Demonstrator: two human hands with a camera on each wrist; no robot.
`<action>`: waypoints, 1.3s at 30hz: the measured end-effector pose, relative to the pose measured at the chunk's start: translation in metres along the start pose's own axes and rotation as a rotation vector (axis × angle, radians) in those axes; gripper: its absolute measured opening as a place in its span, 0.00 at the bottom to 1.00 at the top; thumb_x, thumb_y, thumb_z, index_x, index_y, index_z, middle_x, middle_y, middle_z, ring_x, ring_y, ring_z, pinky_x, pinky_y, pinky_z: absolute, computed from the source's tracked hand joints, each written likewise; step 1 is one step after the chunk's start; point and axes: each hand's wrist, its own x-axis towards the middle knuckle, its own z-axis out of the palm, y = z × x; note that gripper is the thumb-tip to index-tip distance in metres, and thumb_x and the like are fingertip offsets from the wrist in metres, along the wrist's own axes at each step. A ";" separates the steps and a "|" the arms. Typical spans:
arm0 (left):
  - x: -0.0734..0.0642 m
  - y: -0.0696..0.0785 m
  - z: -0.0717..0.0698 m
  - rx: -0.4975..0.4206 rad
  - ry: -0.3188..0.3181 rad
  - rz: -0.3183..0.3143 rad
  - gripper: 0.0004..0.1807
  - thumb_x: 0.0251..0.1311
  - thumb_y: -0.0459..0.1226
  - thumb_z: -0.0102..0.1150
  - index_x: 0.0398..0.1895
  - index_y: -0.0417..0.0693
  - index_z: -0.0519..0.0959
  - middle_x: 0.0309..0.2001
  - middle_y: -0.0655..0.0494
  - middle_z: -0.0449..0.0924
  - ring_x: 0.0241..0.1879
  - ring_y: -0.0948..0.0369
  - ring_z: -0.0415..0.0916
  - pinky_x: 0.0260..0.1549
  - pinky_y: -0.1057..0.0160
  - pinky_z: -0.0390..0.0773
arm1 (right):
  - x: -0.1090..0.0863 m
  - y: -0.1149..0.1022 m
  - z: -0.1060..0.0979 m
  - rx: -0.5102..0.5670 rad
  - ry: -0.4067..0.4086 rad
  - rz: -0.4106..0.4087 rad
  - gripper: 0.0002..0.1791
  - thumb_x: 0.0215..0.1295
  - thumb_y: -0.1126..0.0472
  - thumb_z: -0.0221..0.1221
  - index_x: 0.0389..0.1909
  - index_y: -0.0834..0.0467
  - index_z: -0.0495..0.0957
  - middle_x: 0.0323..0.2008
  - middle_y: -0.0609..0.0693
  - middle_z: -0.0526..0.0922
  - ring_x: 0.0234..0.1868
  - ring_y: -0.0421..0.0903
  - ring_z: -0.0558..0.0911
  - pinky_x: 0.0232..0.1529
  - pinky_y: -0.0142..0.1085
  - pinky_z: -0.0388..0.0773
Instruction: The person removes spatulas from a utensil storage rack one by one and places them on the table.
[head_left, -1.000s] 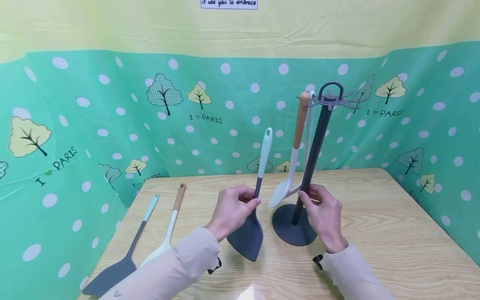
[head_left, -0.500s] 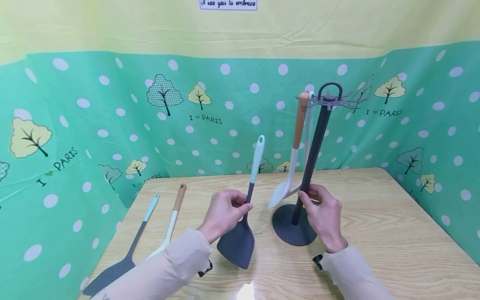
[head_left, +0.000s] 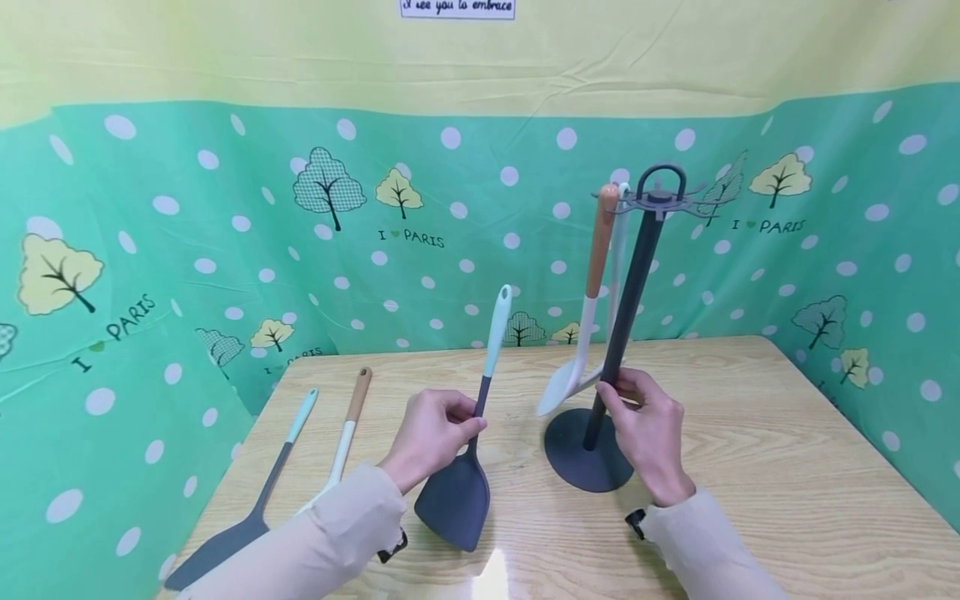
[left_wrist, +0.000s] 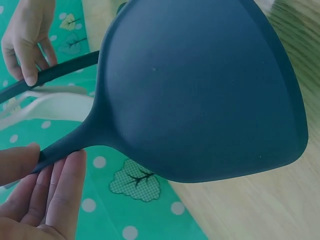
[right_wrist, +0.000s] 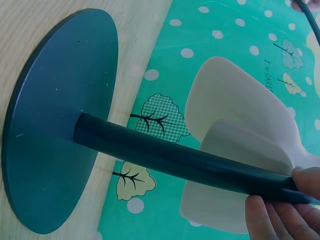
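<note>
My left hand (head_left: 431, 433) pinches the dark neck of a spatula (head_left: 453, 504) with a mint handle. The spatula stands handle up, slightly tilted, with its broad dark blade (left_wrist: 200, 95) below the hand. To its right is a black utensil stand (head_left: 630, 308), whose pole my right hand (head_left: 651, 429) grips low down, above the round base (right_wrist: 55, 125). On the stand's hook ring (head_left: 660, 202) hang a white spatula with a brown handle (head_left: 602, 242) and a second pale utensil (head_left: 617, 267), partly hidden behind it.
Two utensils lie at the table's left: a dark spatula with a mint handle (head_left: 225, 546) and a white one with a brown handle (head_left: 352, 417), its lower end hidden by my left sleeve (head_left: 322, 525). A patterned green cloth (head_left: 420, 292) encloses the wooden table (head_left: 750, 467).
My left hand has moved left and nearer to me with the spatula, away from the stand. The right hand and the stand have stayed in place.
</note>
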 end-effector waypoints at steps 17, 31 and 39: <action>-0.013 -0.013 -0.011 0.019 -0.017 -0.105 0.02 0.53 0.33 0.68 0.29 0.46 0.84 0.25 0.60 0.81 0.24 0.64 0.77 0.25 0.63 0.79 | 0.000 0.000 0.000 -0.001 -0.001 -0.006 0.11 0.59 0.62 0.66 0.43 0.59 0.81 0.35 0.50 0.86 0.35 0.45 0.85 0.37 0.19 0.76; -0.017 -0.022 -0.021 0.024 -0.035 -0.184 0.02 0.53 0.31 0.67 0.29 0.43 0.82 0.24 0.57 0.80 0.24 0.62 0.79 0.25 0.65 0.81 | 0.000 0.000 0.000 0.015 0.001 -0.001 0.12 0.59 0.62 0.66 0.43 0.59 0.81 0.35 0.51 0.86 0.36 0.45 0.85 0.36 0.20 0.77; -0.018 -0.027 -0.027 0.033 -0.017 -0.222 0.02 0.52 0.29 0.67 0.28 0.42 0.82 0.23 0.55 0.79 0.23 0.61 0.79 0.25 0.64 0.81 | 0.000 0.000 0.000 0.006 0.002 -0.003 0.12 0.59 0.62 0.66 0.43 0.59 0.81 0.35 0.51 0.86 0.35 0.45 0.85 0.37 0.19 0.76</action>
